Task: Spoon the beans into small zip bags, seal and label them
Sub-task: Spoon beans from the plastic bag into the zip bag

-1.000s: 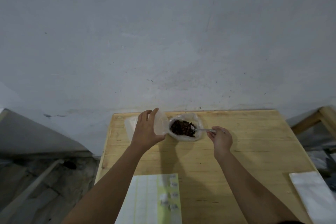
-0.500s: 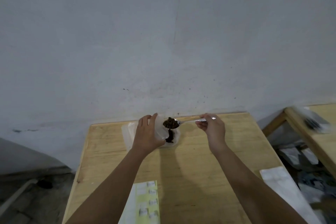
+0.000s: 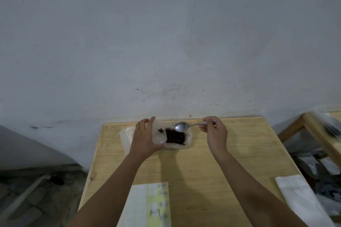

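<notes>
Fingers point(image 3: 141, 125) of my left hand point(image 3: 144, 139) curl round the small zip bag point(image 3: 159, 135), holding its mouth toward the spoon point(image 3: 181, 127), which my right hand point(image 3: 215, 132) pinches by the handle. Half a second ago that spoon was heaped at the bag's mouth; now its bowl is bare and a few beans point(image 3: 160, 130) sit inside the bag (a thin first helping, I judge). It hovers over the open supply pouch point(image 3: 175, 136) at the back of the desk point(image 3: 249, 143), so another scoop looks due. Sealing waits, and the label sheet point(image 3: 145, 206) lies near me, untouched.
</notes>
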